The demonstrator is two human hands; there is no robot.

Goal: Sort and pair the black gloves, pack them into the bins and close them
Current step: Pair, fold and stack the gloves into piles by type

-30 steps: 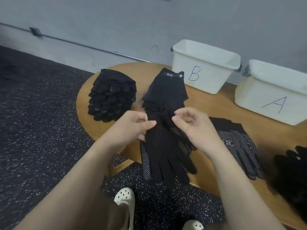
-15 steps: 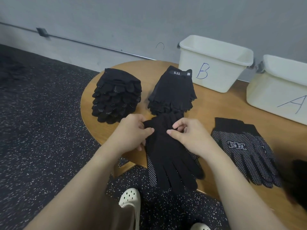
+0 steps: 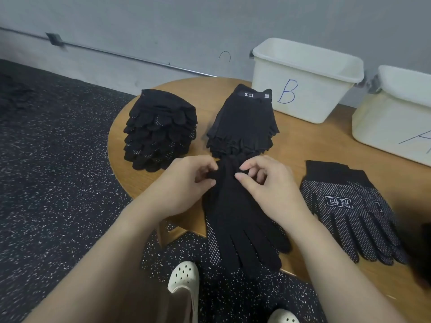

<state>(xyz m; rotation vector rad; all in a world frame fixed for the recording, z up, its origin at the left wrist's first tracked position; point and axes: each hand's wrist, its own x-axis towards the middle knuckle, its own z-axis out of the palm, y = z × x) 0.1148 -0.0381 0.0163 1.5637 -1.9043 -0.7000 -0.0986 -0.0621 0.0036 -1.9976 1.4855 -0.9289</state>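
While the left hand (image 3: 186, 180) and right hand (image 3: 263, 183) each pinched the cuff of the black glove pair (image 3: 242, 220), its fingers overhung the counter (image 3: 291, 145) edge; bins B (image 3: 303, 89) and A (image 3: 391, 120) stood open behind.

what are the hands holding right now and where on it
Both the left hand and right hand pinch the black gloves at the cuff end.
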